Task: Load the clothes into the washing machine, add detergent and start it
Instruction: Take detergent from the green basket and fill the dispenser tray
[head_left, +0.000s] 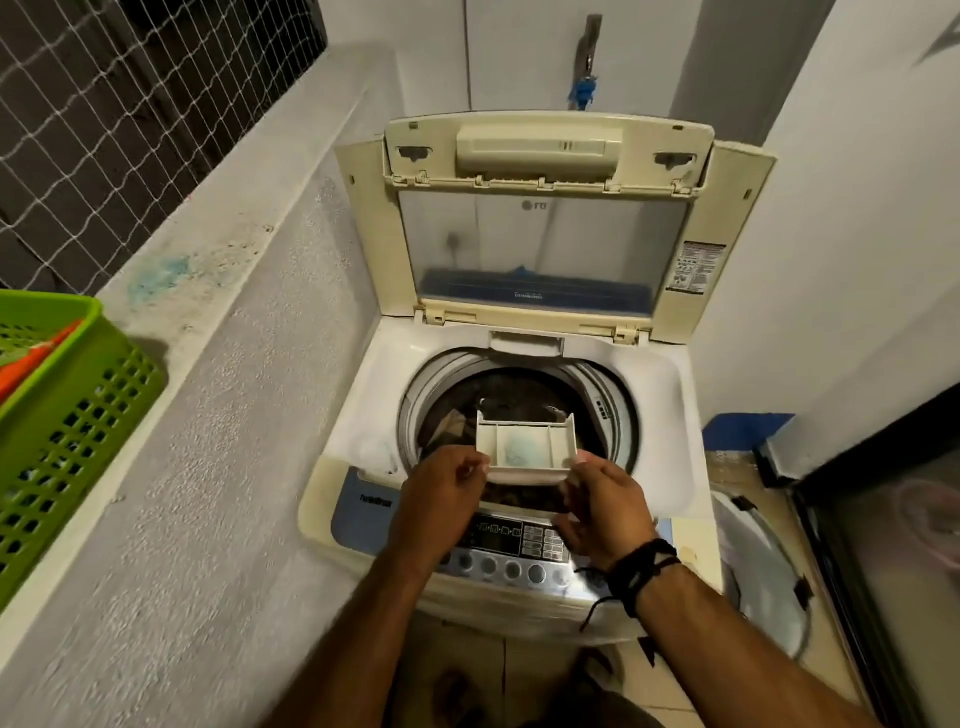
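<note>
Detergent drawer (527, 449), a small cream tray split into compartments, hangs in both hands just above the near rim of the washing machine (358, 415). Pale blue powder lies in its wide middle compartment; the narrow side cells look bare. Nearest the camera, the two forearms reach in from the bottom edge, and the right one carries a black cord wristband (641, 569). The left hand (441, 491) pinches the drawer's left front corner, fingers curled and thumb on top. The right hand (605, 501) holds the right front corner, thumb on the edge and fingers curled beneath.

Directly under the hands sits the control panel (506, 545), with a dark display, a grid of small buttons and a row of round buttons. Beyond it the drum (519, 395) opens, with dark clothes (457, 423) inside, partly hidden by the drawer. Farther back the lid (545, 228) stands folded upright, its clear window facing the camera.

At the left edge a green perforated basket (67, 410) rests on a grey concrete ledge (218, 364), with something orange inside it. Behind the ledge hangs white netting (130, 104). On the far wall above the lid a tap (589, 47) with a blue fitting is mounted.
</note>
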